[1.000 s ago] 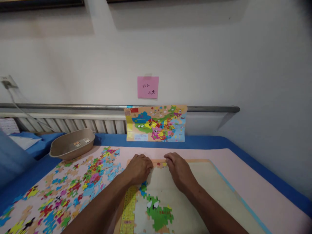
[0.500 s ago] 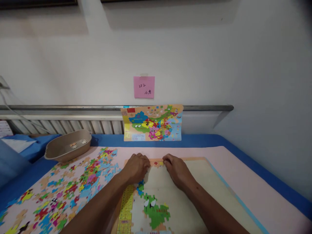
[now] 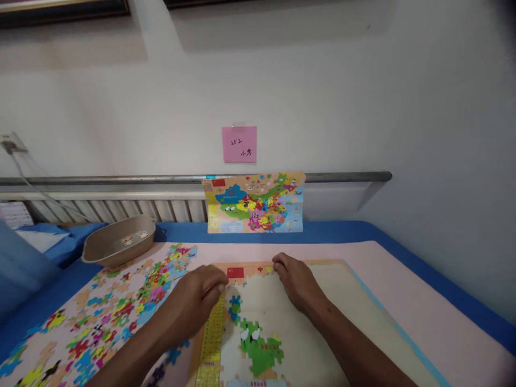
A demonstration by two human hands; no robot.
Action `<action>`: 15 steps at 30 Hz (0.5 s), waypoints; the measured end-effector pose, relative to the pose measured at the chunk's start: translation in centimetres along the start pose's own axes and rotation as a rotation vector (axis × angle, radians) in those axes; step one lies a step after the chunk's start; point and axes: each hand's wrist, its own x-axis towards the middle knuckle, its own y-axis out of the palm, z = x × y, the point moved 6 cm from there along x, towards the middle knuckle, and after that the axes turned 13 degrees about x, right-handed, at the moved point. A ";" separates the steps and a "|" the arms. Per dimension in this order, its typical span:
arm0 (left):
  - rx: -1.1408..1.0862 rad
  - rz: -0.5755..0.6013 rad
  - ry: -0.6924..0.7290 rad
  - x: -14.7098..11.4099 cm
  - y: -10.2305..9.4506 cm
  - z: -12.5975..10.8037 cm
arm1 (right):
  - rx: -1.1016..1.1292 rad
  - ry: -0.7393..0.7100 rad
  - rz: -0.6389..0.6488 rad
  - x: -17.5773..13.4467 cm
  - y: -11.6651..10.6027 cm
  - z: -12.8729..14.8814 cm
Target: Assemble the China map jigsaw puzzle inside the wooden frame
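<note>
A partly assembled map puzzle (image 3: pixel 262 352) lies in its frame before me, with white cranes on a green patch. My right hand (image 3: pixel 296 279) is closed, its fingertips pinched at the top border beside a small yellow puzzle piece (image 3: pixel 269 269). Over the puzzle's left border is my left hand (image 3: pixel 197 295), fingers curled and thumb against the forefinger; whatever it may hold is hidden. Close to its fingertips shows the red flag section (image 3: pixel 235 272) in the upper left corner. A yellow strip (image 3: pixel 210 341) runs down the left side, partly beneath that hand.
Many loose puzzle pieces (image 3: pixel 97 322) spread over the pink sheet (image 3: pixel 407 279) at left. Behind them stands a beige basin (image 3: pixel 116 258) with several pieces inside. A printed reference map (image 3: pixel 255 204) hangs from the metal rail (image 3: pixel 346 177), below a pink note (image 3: pixel 239 144).
My left hand has drawn back left and toward me from the top border, uncovering the red flag section. My right hand stays nearly in place at the top border.
</note>
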 end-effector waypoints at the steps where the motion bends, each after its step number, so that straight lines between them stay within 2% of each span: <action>1: 0.029 -0.045 0.032 -1.7 -0.8 -0.5 | 0.002 -0.003 0.001 0.0 0.0 0.0; 5: 0.147 -0.281 0.140 -7.7 -2.6 -1.5 | 0.005 -0.016 0.005 0.0 0.2 0.0; 9: 0.306 -0.523 0.188 -10.8 -2.6 -0.9 | 0.003 -0.034 0.011 0.1 0.3 0.3; 12: 0.405 -0.584 0.232 -11.3 -2.0 -0.9 | 0.016 -0.054 0.006 0.0 0.3 0.6; 15: 0.478 -0.582 0.271 -11.5 -1.4 -1.4 | 0.052 -0.086 -0.043 -0.3 -0.1 1.2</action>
